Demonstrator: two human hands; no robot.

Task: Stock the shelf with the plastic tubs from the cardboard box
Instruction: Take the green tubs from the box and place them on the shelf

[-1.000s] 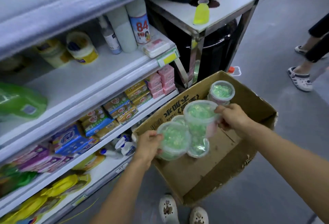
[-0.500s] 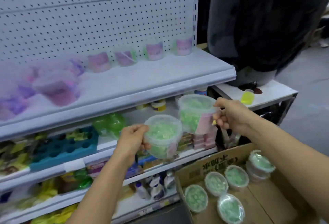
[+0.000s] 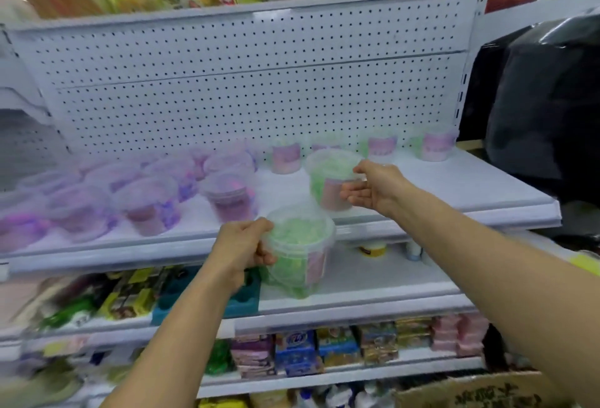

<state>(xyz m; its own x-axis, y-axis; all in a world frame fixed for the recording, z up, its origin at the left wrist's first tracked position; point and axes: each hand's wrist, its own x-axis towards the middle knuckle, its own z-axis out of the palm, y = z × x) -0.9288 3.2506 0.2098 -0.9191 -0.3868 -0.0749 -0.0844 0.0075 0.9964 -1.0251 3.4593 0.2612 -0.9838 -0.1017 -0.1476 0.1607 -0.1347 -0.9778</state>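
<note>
My left hand [image 3: 242,250] grips a clear plastic tub of green contents [image 3: 300,247] by its side, in front of the white shelf's front edge. My right hand [image 3: 373,187] holds a second green tub with a pink label [image 3: 326,177] between thumb and fingers, upright and low over the white shelf [image 3: 454,187]; whether it touches the shelf I cannot tell. Only a corner of the cardboard box [image 3: 470,391] shows at the bottom right, its inside hidden.
Several purple tubs [image 3: 146,206] crowd the shelf's left half. Pink-labelled tubs [image 3: 435,144] line the pegboard back wall [image 3: 259,83]. Lower shelves hold packaged goods [image 3: 292,352]. A large black object [image 3: 545,109] stands to the right of the shelf.
Both hands lifted their green tubs from the box up to the shelf. The right tub moved forward over the shelf surface; the left tub rose to the shelf's edge.
</note>
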